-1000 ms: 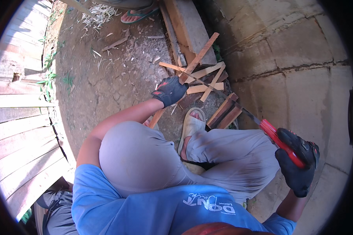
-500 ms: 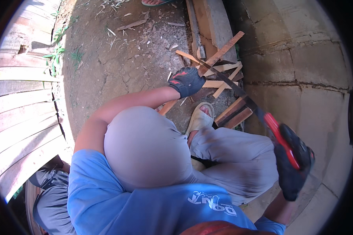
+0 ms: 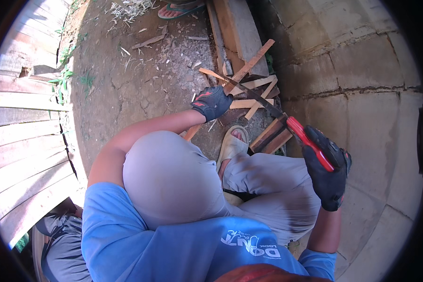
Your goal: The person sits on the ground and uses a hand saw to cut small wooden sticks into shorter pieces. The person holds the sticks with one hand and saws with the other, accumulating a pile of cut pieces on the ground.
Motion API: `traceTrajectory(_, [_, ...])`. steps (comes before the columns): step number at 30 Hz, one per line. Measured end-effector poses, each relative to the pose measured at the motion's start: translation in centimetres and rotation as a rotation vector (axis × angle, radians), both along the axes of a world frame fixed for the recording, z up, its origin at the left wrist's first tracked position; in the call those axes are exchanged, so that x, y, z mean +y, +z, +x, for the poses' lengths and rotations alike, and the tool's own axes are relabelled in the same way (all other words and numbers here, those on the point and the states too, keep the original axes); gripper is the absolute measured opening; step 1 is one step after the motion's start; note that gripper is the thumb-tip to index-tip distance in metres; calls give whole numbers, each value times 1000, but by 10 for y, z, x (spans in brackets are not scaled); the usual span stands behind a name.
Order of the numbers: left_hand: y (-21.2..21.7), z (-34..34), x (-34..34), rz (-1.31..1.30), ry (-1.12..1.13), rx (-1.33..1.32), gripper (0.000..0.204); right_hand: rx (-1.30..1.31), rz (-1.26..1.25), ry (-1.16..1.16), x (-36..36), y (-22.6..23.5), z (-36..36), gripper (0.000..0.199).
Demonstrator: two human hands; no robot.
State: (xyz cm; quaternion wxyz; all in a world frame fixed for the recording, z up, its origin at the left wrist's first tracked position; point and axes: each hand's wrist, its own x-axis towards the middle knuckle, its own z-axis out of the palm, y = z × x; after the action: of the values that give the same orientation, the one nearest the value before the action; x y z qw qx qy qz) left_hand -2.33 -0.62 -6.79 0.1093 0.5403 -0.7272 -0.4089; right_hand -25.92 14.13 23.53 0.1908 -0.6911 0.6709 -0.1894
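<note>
Saw (image 3: 272, 109) drawn back toward right hand (image 3: 328, 164) — gripping red handle; left hand (image 3: 213, 101) clamps slat (image 3: 242, 73) — cut continuing.

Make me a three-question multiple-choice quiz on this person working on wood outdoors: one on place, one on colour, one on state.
1. Where does the left hand rest?
A. on a long wooden strip
B. on the knee
C. on the concrete wall

2. What colour is the saw handle?
A. blue
B. red
C. yellow

3. How is the right hand?
A. empty and open
B. flat on the ground
C. closed round the saw handle

Answers:
1 A, the gloved hand presses the long wooden strip over the scrap pile.
2 B, red shows along the glove.
3 C, the fingers wrap the grip.
</note>
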Motion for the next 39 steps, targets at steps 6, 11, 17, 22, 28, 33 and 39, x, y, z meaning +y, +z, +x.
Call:
traceTrajectory(6, [13,2,6,-15,13,-18,41,14,8,35,-1,2,0,37])
traceTrajectory(11, [-13,2,3,-49,6,-26,43,47,33,50,-11,6,-4,37])
traceTrajectory(17, [22,1,0,64,39,55,46,32,-25,169,-16,0,-22,36])
traceTrajectory(22, [35,7,-4,256,18,120,47,-77,45,66,-11,-5,-30,36])
traceTrajectory(28, [31,16,-15,754,76,461,46,-175,15,-106,5,-40,-56,35])
traceTrajectory(33, [26,24,-20,1105,34,762,46,-286,87,-281,10,-59,-68,35])
traceTrajectory(39, [5,39,-29,1457,-133,1070,38,-184,25,-145,7,-46,-48,36])
